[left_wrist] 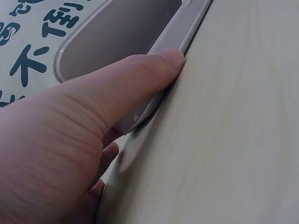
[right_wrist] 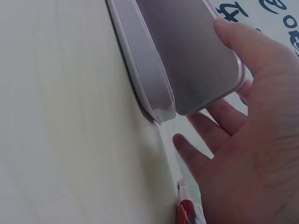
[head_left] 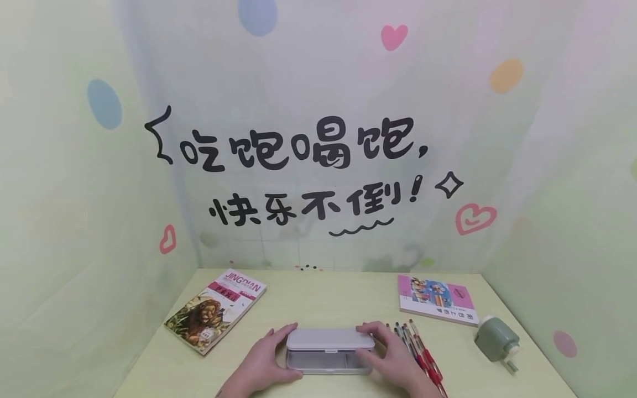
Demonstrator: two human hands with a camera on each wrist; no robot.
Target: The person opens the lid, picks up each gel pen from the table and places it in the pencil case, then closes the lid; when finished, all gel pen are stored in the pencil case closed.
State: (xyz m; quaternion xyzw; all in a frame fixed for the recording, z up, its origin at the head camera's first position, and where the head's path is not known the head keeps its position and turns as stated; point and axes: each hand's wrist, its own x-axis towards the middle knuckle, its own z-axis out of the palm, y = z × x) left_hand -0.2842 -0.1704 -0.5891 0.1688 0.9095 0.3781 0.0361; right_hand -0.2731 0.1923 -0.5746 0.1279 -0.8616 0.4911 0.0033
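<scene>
A pale lilac-grey pencil case [head_left: 323, 338] lies in front of me with its hinged lid [right_wrist: 196, 56] partly raised. Through the front gap I see a divider; the inside looks bare as far as it shows. My left hand [head_left: 264, 360] grips the case's left end, thumb along the front wall [left_wrist: 175, 39] and the other fingers reaching round the side and back. At the other end, my right hand [head_left: 395, 356] holds the lid, its thumb at the lid's front edge and fingers behind. Part of those fingers is hidden by the lid.
Several pens [head_left: 423, 354] with red and dark parts lie just right of the right hand. A lion-cover book [head_left: 214, 312] is at the left, a pink book [head_left: 438, 298] at the back right. A grey-green pencil sharpener with a crank [head_left: 495, 338] stands near the right edge.
</scene>
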